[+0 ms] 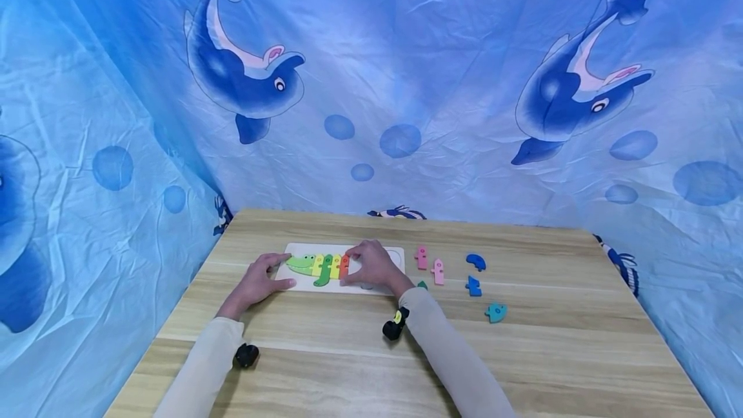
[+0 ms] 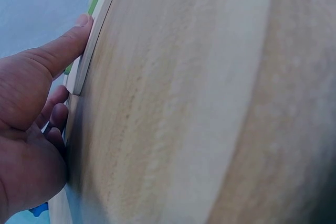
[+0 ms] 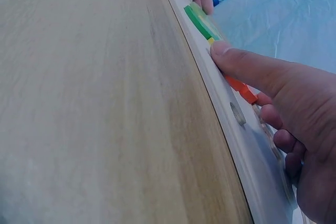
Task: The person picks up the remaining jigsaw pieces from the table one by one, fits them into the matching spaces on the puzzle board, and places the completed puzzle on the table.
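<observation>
A white wooden puzzle board (image 1: 313, 288) lies on the table, with a crocodile's green head (image 1: 300, 264) and yellow and green body pieces (image 1: 327, 266) set in it. My left hand (image 1: 261, 278) grips the board's left end, thumb at the front edge and fingers towards the back edge. My right hand (image 1: 374, 264) pinches an orange puzzle piece (image 1: 344, 266) beside the last yellow one, thumb at its near end and fingers at its far end. In the right wrist view the orange piece (image 3: 241, 88) shows partly behind the thumb. The board's right part is mostly hidden under the hand.
Loose pieces lie right of the board: two pink (image 1: 421, 257), two blue (image 1: 474, 286), a teal one (image 1: 496, 313) and a green one (image 1: 422, 285) partly hidden by the right wrist. The wooden table (image 1: 325, 353) meets a blue dolphin-print curtain (image 1: 360, 82) at the back.
</observation>
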A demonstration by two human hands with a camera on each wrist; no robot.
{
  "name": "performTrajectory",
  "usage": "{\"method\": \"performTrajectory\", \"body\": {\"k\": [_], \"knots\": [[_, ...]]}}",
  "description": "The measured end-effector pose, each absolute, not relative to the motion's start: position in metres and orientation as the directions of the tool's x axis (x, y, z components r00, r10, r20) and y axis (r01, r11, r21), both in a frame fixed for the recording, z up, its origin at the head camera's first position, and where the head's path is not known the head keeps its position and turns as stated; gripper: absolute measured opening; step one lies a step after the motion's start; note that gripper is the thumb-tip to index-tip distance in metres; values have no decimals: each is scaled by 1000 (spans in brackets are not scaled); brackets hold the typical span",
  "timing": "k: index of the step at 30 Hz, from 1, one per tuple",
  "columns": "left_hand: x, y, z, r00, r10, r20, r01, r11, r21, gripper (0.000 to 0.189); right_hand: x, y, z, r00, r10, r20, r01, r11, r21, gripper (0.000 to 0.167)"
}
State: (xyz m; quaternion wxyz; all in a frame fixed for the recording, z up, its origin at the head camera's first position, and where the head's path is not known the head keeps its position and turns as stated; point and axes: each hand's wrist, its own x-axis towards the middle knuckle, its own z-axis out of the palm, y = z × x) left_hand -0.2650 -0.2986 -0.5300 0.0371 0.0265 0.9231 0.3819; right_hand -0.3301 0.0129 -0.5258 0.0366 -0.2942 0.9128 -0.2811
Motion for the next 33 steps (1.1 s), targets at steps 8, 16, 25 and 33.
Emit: {"method": "performTrajectory", "body": {"k": [8,16,25,33], "knots": [[-265,-296,-532,-995,77,-58,14,712,702,75,-327,25,-523,-823,-551,136,-496,581,-646,68],[-266,-298,-532,-996,84,-43,30,715,698,77,-322,46,-502,-808,-556,194,-497,468,-731,62],[-267,-301,-535,-995,92,-35,42,717,696,77,-311,89,-471,-805,-515,295,-552,467,-691,59],[-267,-300,-534,-994,102,-32,51,714,698,78,-299,127,-457,-816,-464,345,-565,513,-646,56]]}}
